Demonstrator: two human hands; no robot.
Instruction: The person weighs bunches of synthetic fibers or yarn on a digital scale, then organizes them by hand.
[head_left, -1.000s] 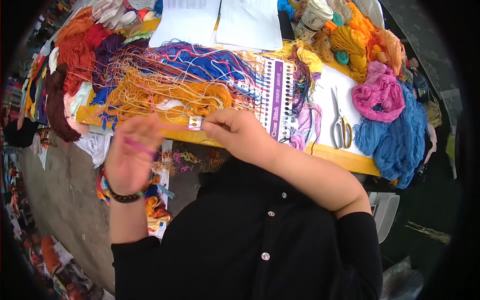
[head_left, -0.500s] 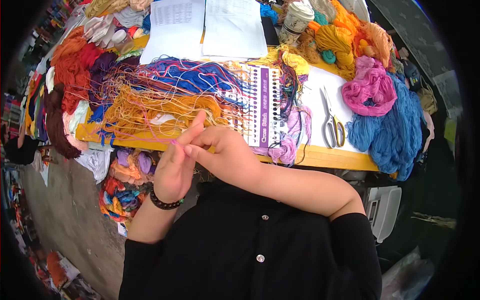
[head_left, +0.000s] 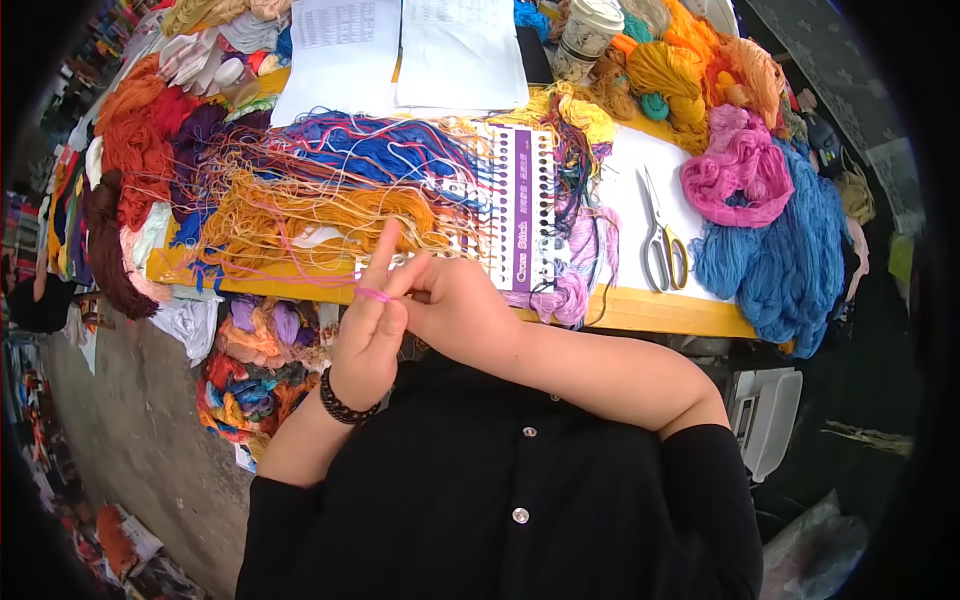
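Pink thread [head_left: 374,295] loops round the fingers of my left hand [head_left: 368,335], which wears a dark beaded bracelet [head_left: 343,402] and has its index finger stretched up. My right hand [head_left: 450,300] pinches the thread close against the left fingers. A loose pink length trails left across the orange threads [head_left: 260,225]. Just beyond both hands lies the purple and white Cross Stitch card [head_left: 523,210], with rows of holes and many threads tied through it. Blue threads [head_left: 370,150] lie behind the orange ones.
Scissors [head_left: 657,240] lie on white paper [head_left: 635,165] at the right. Pink yarn [head_left: 735,175] and blue yarn [head_left: 785,260] are beyond them. Printed sheets [head_left: 462,55] and a patterned cup [head_left: 588,38] stand at the back. Red yarn [head_left: 140,140] is at the left.
Both hands have moved slightly right. The pink thread now wraps visibly round the left fingers, and the right hand has turned, its thumb no longer showing in front.
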